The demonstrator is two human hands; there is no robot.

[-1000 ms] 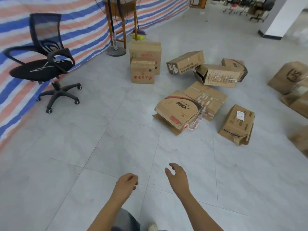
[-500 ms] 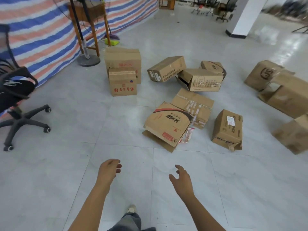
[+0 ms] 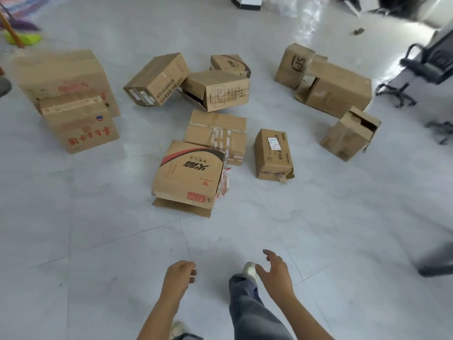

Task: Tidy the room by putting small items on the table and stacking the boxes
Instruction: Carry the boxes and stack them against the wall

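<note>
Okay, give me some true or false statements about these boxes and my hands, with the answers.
1. The left hand and the right hand both hold nothing. True.
2. The box with the red and black swoosh lies nearest the person. True.
3. The box with red characters sits on an office chair. False: it stands on the floor, in front of a larger box.
4. The boxes form one neat stack. False: they lie scattered, several tipped over.

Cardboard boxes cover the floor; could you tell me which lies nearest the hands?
The box with the red-and-black curved stripe, front centre; the others sit farther back.
</note>
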